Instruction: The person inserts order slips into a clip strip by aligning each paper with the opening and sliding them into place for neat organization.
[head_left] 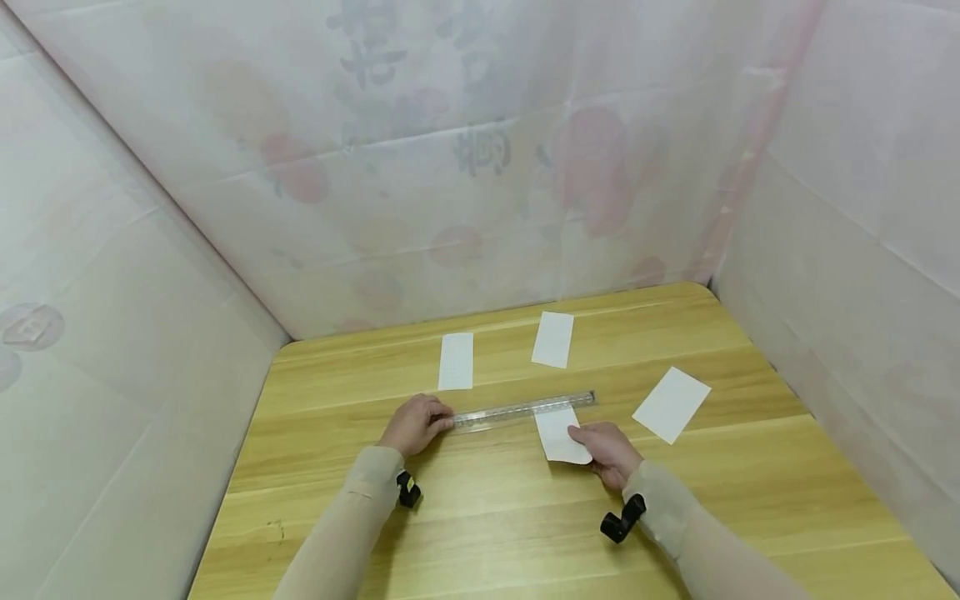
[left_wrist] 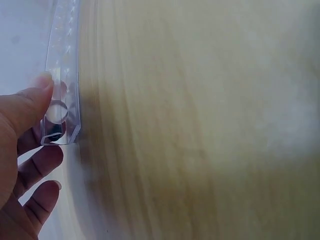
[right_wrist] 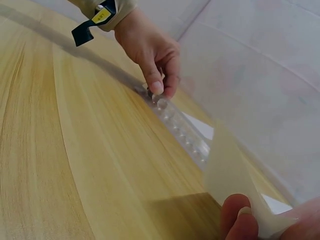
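My left hand [head_left: 414,423] pinches the left end of a clear plastic ruler [head_left: 491,416], thumb on one face and a finger behind it. In the left wrist view a round hole shows near the gripped end of the ruler [left_wrist: 62,85]. My right hand [head_left: 609,452] holds a small white paper card [head_left: 557,437] between thumb and fingers at its near right corner. The card's far edge meets the ruler towards its right end. Seen from the right wrist, this card [right_wrist: 225,170] is tilted up off the table and hides part of the ruler.
Three more white cards lie on the wooden table [head_left: 480,525]: one card [head_left: 456,361] behind the ruler's left part, another card [head_left: 553,339] farther back, and a third card [head_left: 671,405] at the right. Pale printed curtains [head_left: 450,183] enclose the table's back and sides.
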